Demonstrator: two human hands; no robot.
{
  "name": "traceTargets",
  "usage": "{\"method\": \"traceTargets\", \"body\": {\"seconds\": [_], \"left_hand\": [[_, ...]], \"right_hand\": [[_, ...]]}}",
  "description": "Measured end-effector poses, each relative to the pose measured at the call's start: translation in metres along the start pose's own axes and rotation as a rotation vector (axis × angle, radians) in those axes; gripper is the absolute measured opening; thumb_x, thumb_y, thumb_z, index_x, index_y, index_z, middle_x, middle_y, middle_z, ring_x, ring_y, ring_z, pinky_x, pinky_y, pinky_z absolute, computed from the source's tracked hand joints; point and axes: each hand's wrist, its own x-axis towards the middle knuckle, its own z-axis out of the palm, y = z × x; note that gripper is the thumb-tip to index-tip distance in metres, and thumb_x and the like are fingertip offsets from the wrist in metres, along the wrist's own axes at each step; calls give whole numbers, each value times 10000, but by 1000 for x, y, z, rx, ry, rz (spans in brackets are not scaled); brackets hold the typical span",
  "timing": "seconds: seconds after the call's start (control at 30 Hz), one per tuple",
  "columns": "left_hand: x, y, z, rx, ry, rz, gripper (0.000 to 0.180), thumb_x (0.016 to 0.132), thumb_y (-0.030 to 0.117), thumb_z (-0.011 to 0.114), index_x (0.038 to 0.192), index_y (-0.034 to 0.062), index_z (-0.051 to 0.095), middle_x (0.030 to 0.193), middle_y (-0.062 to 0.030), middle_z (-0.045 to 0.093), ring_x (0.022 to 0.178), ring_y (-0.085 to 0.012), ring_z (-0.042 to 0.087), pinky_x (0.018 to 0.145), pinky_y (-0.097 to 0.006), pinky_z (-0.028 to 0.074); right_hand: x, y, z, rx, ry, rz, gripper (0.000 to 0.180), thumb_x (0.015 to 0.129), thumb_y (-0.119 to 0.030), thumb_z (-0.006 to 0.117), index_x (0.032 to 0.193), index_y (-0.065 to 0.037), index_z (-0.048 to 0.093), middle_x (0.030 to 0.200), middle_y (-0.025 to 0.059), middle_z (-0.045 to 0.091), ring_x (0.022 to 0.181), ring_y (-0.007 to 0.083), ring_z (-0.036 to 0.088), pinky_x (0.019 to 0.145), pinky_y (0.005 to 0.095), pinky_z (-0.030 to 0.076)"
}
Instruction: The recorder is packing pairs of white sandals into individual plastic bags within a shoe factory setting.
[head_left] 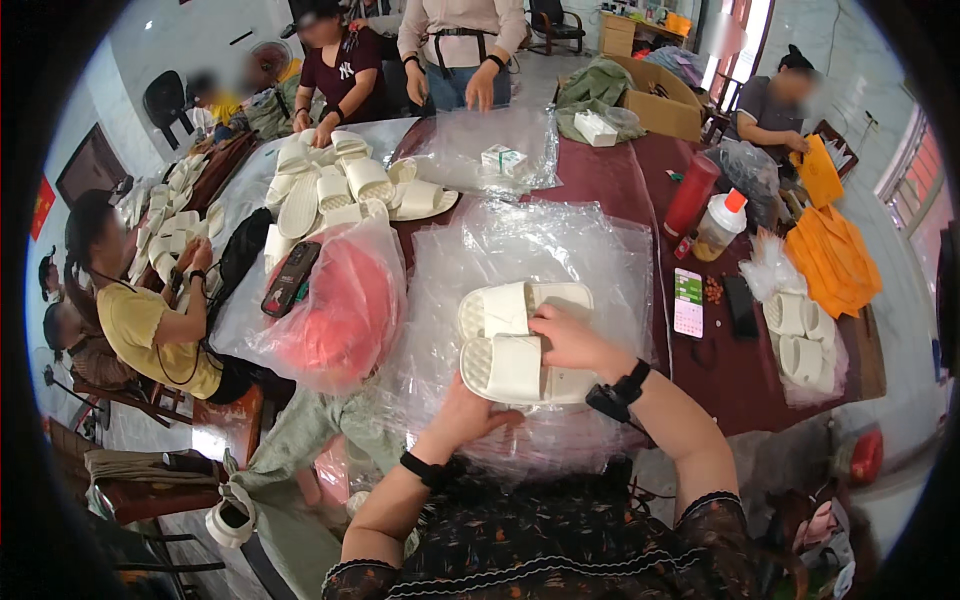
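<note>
A pair of white slippers (500, 368) lies side by side over stacked clear plastic bags (440, 300), soles down, with their toes to the left. My right hand (575, 345) reaches over the pair, its bent fingers closed at the inner edges of the straps. Below the near slipper's toe is my left hand (475, 412), its thumb stretched out to the right; the other fingers are partly hidden at the slipper's edge.
White slippers (340, 185) are heaped at the far left, behind a clear bag with red contents (340, 300) and a dark device (292, 278). At right are a phone (688, 303), a jar (720, 226), orange bags (832, 258) and bagged slippers (800, 340). Several people work around the table.
</note>
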Motion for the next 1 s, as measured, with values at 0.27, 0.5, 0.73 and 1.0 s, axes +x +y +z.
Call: {"method": "traceTargets", "body": {"seconds": [0.27,0.5,0.73,1.0], "left_hand": [[-5,9,4,346,-132,-38,773,823,595,676,1470,214,493,1564,-127,397,1463,-382,299,1171,-623,198],[5,33,0,546,-226,-160,805,864,653,593,1495,175,447,1561,-160,396,1457,-446,293,1154,-645,213],[5,38,-11,518,-255,-156,812,861,666,586,1494,178,447,1543,-179,412,1431,-453,338,1131,-611,287],[11,22,-45,248,-438,-85,924,729,546,798,1495,176,436,1533,-206,412,1402,-451,386,1109,-517,388]], "right_hand": [[-11,-4,-12,203,467,41,223,814,-27,667,1035,6,656,1036,185,600,937,363,625,816,414,502],[-45,2,-3,30,514,152,343,896,-109,638,1191,19,517,1148,224,545,990,407,610,810,474,509],[-39,23,-1,-455,213,214,308,902,-308,673,1029,-27,659,1103,167,608,965,336,652,807,430,557],[-49,34,-20,273,657,115,144,893,-138,618,908,-9,682,867,142,682,783,247,673,679,382,489]]}}
